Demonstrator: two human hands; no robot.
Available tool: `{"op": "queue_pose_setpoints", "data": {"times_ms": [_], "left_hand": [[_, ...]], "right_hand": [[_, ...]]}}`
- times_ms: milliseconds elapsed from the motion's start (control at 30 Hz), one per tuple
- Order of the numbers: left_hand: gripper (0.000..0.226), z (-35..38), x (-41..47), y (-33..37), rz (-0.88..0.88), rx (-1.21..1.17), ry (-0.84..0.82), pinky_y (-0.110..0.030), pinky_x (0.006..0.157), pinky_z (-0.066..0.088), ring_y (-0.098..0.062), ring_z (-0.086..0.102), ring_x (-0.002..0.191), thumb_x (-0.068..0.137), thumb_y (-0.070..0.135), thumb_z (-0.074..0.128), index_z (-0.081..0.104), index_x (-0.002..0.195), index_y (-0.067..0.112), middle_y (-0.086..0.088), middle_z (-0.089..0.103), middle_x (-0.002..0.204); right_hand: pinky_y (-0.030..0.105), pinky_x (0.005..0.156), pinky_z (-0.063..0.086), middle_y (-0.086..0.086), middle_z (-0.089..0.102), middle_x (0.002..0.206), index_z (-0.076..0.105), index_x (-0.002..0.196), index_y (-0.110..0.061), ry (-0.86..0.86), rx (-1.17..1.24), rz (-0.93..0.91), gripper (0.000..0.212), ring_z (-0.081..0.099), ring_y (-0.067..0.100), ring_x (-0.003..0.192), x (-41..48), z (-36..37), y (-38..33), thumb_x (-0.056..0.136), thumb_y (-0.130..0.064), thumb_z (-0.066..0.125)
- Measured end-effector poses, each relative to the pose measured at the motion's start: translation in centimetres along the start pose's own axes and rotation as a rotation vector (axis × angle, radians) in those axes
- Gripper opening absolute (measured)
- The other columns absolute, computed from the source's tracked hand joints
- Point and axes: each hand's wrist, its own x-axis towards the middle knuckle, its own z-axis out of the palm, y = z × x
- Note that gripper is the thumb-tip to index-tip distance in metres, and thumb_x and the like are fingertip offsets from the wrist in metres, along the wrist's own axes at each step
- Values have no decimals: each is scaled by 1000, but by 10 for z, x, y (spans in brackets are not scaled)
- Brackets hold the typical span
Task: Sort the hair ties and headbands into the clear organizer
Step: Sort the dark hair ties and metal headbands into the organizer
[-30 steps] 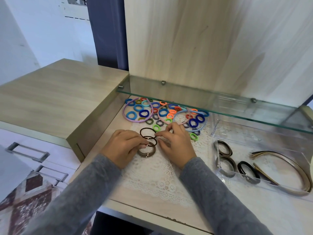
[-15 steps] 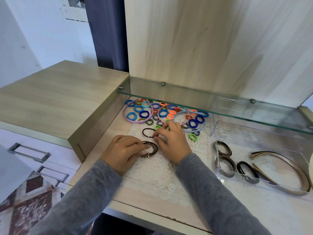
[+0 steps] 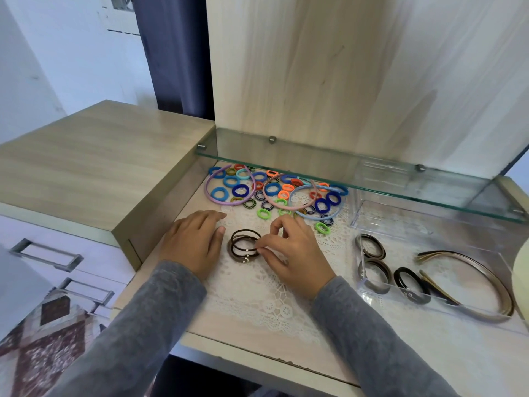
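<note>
A: While the wooden desktop (image 3: 257, 343) carries everything, it's the glass shelf (image 3: 372, 193) hanging low over the back that frames this one. Under its right end sits the clear organizer (image 3: 383, 216), with brown headbands (image 3: 483, 269) in its long bay and dark ties (image 3: 375, 275) in the small ones.

B: And on the lace mat (image 3: 257, 299), the colourful pile (image 3: 274, 193) lies at the back, partly under that shelf. It's small bright ties and three pastel headbands, none of them sorted yet.

A: Hands now. The left hand (image 3: 194, 242) lies flat on the lace, fingers straight, holding nothing, thumb just beside the stack.

B: The right hand (image 3: 289, 250) is the busy one. Thumb and forefinger pinch the right edge of the dark brown hair ties (image 3: 243, 245), several loops stacked loosely on the mat between the two hands, well apart from the organizer.

A: Where's the danger?

B: That pinch looks to catch one edge only. On a lift I'd expect the lower loops to slide out and drop, or their metal beads (image 3: 246, 260) to snag the openwork lace.

A: And the carry across?

B: Dangling loops could clip the organizer's wall or land in the wrong bay. Lift too high and the knuckles meet the glass.
</note>
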Motion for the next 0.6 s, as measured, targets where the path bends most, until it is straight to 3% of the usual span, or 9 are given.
{"op": "queue_pose_setpoints", "data": {"times_ms": [167,300,433,600], "left_hand": [[43,5,2,-3,-44,15,-67,-39,107,33,-19,43,129,97,41,27,50,131,27,4,52,136],[37,6,1,-3,-66,16,-78,-38,108,31,-18,41,131,99,36,34,50,132,27,5,50,138],[36,7,1,-1,-72,6,-77,-38,107,33,-17,43,129,99,33,35,51,130,26,4,51,137],[36,7,0,0,-75,-10,-60,-38,107,34,-17,44,127,98,32,37,51,130,25,3,51,136]], "right_hand": [[31,68,36,-3,50,95,69,92,-28,-93,-94,-15,8,42,15,85,-3,3,1,85,-28,65],[31,75,37,-6,49,102,68,105,-31,-139,-32,54,21,37,9,91,0,-5,-1,85,-31,64],[34,80,34,-1,46,112,65,114,-35,-278,-123,20,29,38,18,100,6,-9,-4,85,-33,63],[38,81,36,2,47,110,69,106,-32,-312,-198,-41,20,40,22,99,14,-4,-8,86,-34,63]]}}
